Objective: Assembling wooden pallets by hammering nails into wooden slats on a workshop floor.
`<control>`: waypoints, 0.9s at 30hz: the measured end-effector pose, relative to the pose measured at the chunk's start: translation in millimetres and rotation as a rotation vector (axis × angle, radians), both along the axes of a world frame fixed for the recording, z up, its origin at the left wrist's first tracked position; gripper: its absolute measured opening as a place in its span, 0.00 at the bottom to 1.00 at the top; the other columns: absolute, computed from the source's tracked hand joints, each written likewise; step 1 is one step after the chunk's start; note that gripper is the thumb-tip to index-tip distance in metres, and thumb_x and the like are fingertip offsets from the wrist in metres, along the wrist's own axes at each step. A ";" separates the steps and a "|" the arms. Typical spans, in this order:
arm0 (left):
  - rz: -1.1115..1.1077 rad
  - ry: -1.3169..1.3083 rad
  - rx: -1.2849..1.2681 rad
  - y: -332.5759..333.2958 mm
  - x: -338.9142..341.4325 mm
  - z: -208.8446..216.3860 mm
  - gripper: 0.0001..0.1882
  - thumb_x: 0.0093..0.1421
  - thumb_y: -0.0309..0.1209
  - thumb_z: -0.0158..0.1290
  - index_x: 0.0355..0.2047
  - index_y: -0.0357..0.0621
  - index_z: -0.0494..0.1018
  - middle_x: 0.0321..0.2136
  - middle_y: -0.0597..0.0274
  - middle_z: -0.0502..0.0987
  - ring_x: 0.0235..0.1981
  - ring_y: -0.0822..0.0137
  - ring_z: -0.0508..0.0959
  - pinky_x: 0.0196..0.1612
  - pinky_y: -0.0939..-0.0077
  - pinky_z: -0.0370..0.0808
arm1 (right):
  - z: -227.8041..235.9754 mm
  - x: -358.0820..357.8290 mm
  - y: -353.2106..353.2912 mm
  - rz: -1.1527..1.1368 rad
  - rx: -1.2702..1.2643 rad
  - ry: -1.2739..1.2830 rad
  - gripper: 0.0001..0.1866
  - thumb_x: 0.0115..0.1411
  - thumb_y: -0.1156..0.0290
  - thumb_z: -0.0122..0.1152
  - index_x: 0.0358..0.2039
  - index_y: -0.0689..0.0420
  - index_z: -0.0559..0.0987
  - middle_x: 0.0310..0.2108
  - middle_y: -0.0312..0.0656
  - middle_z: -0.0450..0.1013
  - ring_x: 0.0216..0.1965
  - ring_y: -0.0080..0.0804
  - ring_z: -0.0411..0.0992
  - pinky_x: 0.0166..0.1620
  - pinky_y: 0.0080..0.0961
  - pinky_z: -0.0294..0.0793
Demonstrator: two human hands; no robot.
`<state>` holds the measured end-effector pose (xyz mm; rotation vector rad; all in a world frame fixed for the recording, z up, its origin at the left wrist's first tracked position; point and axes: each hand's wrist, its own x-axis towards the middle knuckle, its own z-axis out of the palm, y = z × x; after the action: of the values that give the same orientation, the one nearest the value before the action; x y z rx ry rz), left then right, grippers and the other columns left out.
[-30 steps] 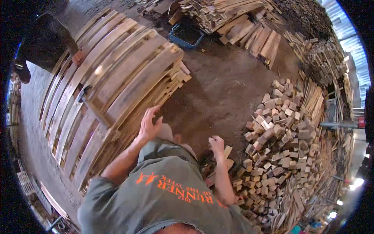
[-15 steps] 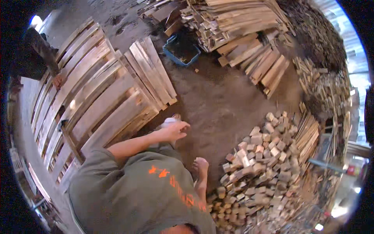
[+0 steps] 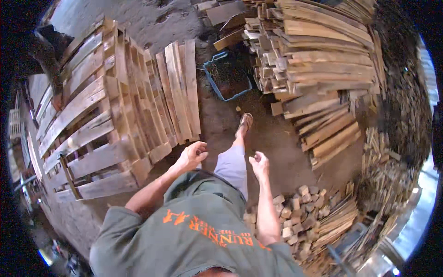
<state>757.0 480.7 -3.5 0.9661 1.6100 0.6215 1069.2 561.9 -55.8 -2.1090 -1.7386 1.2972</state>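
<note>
My left hand point(image 3: 191, 156) hangs in front of my waist with loosely bent fingers, holding nothing that I can see. Nearest to it are several long boards point(image 3: 176, 87) leaning beside a stack of wooden pallets point(image 3: 87, 124). On the other side of my leg hangs my right hand point(image 3: 260, 165), its thumb and bent fingers a little apart and nothing visible between them. Below that hand a heap of small wooden blocks point(image 3: 300, 210) lies on the ground. Neither hand touches any wood.
A blue-rimmed crate point(image 3: 226, 98) stands on the dirt floor ahead of my foot. Stacked planks point(image 3: 327, 51) and a lower row of boards point(image 3: 330, 134) are to its right. Another person's arm point(image 3: 53, 76) reaches to the pallets at the far left. Scrap wood point(image 3: 383, 147) lies along the right.
My view has turned and moved forward, and one foot has stepped ahead toward the crate. My right hand has come into view. The block heap now lies lower in the picture.
</note>
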 end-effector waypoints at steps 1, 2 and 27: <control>0.093 0.003 -0.030 15.4 5.8 -13.6 0.22 0.57 0.34 0.56 0.50 0.36 0.68 0.40 0.49 0.77 0.42 0.61 0.77 0.47 0.68 0.74 | -16.6 -3.1 39.9 0.081 0.012 0.011 0.27 0.49 0.66 0.67 0.48 0.64 0.74 0.39 0.50 0.77 0.40 0.36 0.76 0.44 0.30 0.75; 0.152 0.011 -0.015 32.4 13.7 -30.1 0.22 0.58 0.34 0.55 0.50 0.36 0.68 0.40 0.50 0.77 0.42 0.62 0.77 0.47 0.69 0.74 | -32.8 -2.4 69.7 0.157 0.015 0.008 0.27 0.48 0.65 0.67 0.48 0.64 0.74 0.38 0.50 0.77 0.40 0.37 0.76 0.44 0.30 0.75; 1.334 -0.923 -0.365 322.8 38.6 -359.2 0.20 0.62 0.29 0.52 0.53 0.38 0.66 0.43 0.61 0.75 0.42 0.73 0.75 0.44 0.80 0.73 | -518.8 -250.6 403.7 0.223 -0.212 -0.224 0.27 0.47 0.59 0.63 0.40 0.70 0.75 0.40 0.64 0.73 0.43 0.61 0.70 0.50 0.45 0.69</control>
<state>795.6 803.4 -362.7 -0.7661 1.2196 1.3198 818.7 965.6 -574.7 -2.3072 -2.0615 1.4030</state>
